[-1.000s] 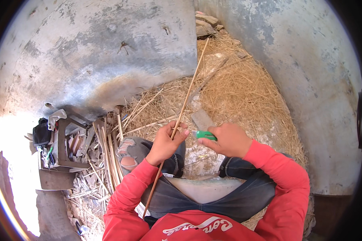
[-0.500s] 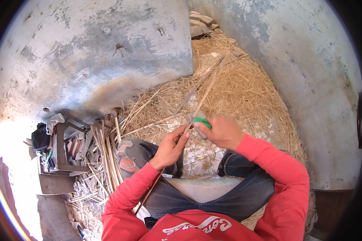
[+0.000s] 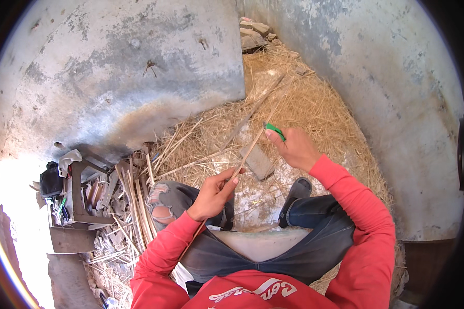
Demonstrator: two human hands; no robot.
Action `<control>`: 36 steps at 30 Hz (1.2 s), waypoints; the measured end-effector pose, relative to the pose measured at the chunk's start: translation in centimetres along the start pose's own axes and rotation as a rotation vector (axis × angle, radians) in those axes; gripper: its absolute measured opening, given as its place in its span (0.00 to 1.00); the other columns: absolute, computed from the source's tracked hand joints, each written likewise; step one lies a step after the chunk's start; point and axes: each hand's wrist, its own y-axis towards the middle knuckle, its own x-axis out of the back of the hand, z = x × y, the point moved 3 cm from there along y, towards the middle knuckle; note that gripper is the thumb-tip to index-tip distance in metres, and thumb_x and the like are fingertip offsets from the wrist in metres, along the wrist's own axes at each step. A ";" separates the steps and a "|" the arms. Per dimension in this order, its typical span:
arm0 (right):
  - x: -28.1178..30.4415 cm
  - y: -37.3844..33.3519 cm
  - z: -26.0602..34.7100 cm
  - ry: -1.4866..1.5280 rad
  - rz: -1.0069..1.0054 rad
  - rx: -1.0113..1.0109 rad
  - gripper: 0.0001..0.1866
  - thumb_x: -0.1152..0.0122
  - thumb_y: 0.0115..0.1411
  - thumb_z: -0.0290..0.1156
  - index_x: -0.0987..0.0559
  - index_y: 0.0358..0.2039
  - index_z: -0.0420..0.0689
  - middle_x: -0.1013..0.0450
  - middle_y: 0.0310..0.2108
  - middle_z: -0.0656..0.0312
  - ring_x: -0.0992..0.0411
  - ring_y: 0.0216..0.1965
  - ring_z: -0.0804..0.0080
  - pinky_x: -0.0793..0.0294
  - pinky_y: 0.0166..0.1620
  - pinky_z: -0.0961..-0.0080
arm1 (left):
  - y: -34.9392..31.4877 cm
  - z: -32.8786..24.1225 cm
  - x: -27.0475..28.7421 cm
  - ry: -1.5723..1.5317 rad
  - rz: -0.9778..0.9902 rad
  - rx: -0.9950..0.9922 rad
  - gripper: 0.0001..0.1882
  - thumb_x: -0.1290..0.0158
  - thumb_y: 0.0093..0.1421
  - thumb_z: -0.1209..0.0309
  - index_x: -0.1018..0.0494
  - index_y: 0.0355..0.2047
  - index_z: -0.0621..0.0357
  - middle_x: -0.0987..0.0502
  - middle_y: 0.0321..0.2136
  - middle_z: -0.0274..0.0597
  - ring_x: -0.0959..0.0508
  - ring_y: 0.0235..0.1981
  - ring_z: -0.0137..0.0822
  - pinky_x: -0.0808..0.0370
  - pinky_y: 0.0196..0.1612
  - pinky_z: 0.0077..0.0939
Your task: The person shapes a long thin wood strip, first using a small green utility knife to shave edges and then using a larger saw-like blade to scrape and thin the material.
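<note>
Between the thumb and fingers of my left hand is a long, thin, pale wooden strip. The strip slants away from me toward the far right, and its near end runs back under my left forearm. My right hand is closed round a green-handled knife, farther along the strip than my left hand. The knife's tip is at the strip; its blade is too small to make out clearly. Under the strip, on the ground between my hands, lies a grey rectangular block.
Straw-like shavings cover the ground, with a darker strip lying on them. A bundle of strips stands by my left knee, beside a small frame stand holding odds and ends. Worn grey walls rise ahead. Stones sit far off.
My right hand has moved away from my left, outward along the strip with the green knife. The grey block and my right foot have come into clearer sight. My left hand keeps its grip.
</note>
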 end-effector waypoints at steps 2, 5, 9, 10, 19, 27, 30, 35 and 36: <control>-0.6 -1.0 0.7 0.004 0.014 0.068 0.34 0.54 0.69 0.58 0.20 0.30 0.35 0.27 0.19 0.40 0.25 0.24 0.41 0.26 0.31 0.48 | 0.1 -0.1 -0.3 -0.063 0.003 -0.001 0.18 0.54 0.73 0.67 0.29 0.59 0.60 0.45 0.19 0.19 0.46 0.15 0.14 0.50 0.18 0.15; -4.4 -3.6 3.4 -0.022 0.072 0.241 0.34 0.55 0.69 0.57 0.19 0.28 0.35 0.27 0.20 0.37 0.25 0.26 0.39 0.26 0.32 0.47 | 0.2 0.2 -0.2 -0.115 -0.021 0.003 0.18 0.54 0.73 0.68 0.29 0.59 0.61 0.45 0.19 0.19 0.46 0.16 0.14 0.50 0.18 0.16; -0.5 2.1 -3.8 0.055 -0.077 -0.125 0.38 0.59 0.69 0.62 0.19 0.31 0.34 0.27 0.20 0.40 0.24 0.27 0.41 0.25 0.35 0.49 | -1.1 0.8 0.6 0.004 -0.002 0.088 0.19 0.55 0.74 0.68 0.31 0.61 0.61 0.45 0.19 0.19 0.47 0.16 0.14 0.51 0.18 0.16; 2.5 3.0 -6.9 0.131 -0.115 -0.278 0.41 0.61 0.69 0.63 0.18 0.31 0.34 0.27 0.19 0.42 0.24 0.26 0.44 0.26 0.36 0.51 | -1.5 0.9 0.4 0.020 0.034 0.069 0.19 0.55 0.73 0.68 0.31 0.61 0.62 0.45 0.19 0.19 0.47 0.16 0.14 0.51 0.18 0.16; 6.6 1.2 -9.4 0.152 -0.471 -0.137 0.41 0.55 0.68 0.64 0.24 0.17 0.35 0.37 0.14 0.58 0.38 0.20 0.70 0.37 0.28 0.61 | -0.8 -0.5 0.2 -0.108 0.041 0.020 0.20 0.56 0.74 0.67 0.32 0.62 0.63 0.43 0.17 0.20 0.47 0.15 0.15 0.50 0.18 0.17; -3.2 -4.2 4.8 -0.010 0.205 0.096 0.36 0.54 0.67 0.62 0.20 0.28 0.37 0.25 0.22 0.40 0.24 0.27 0.38 0.25 0.33 0.47 | -0.2 0.2 0.3 -0.105 -0.002 0.059 0.20 0.53 0.73 0.67 0.31 0.62 0.60 0.43 0.19 0.21 0.43 0.18 0.17 0.44 0.21 0.16; -2.9 -2.8 4.1 -0.022 0.165 0.135 0.37 0.56 0.67 0.63 0.19 0.27 0.37 0.25 0.22 0.39 0.24 0.29 0.38 0.25 0.34 0.46 | 0.0 0.1 0.6 -0.114 -0.026 0.063 0.20 0.52 0.73 0.66 0.31 0.62 0.59 0.43 0.19 0.21 0.43 0.18 0.16 0.45 0.21 0.16; -0.4 1.2 -1.4 0.081 -0.024 -0.109 0.40 0.58 0.67 0.65 0.19 0.26 0.36 0.27 0.19 0.42 0.24 0.25 0.45 0.28 0.32 0.47 | -0.4 -0.2 0.9 0.002 0.008 0.052 0.19 0.54 0.73 0.68 0.32 0.62 0.60 0.43 0.20 0.20 0.45 0.16 0.15 0.49 0.19 0.16; 1.6 2.0 -2.5 0.082 -0.111 -0.187 0.40 0.58 0.68 0.64 0.21 0.25 0.35 0.31 0.17 0.47 0.30 0.22 0.52 0.31 0.31 0.51 | -1.1 0.2 0.8 0.029 0.016 0.054 0.19 0.55 0.73 0.68 0.32 0.62 0.60 0.44 0.19 0.20 0.45 0.16 0.15 0.49 0.19 0.16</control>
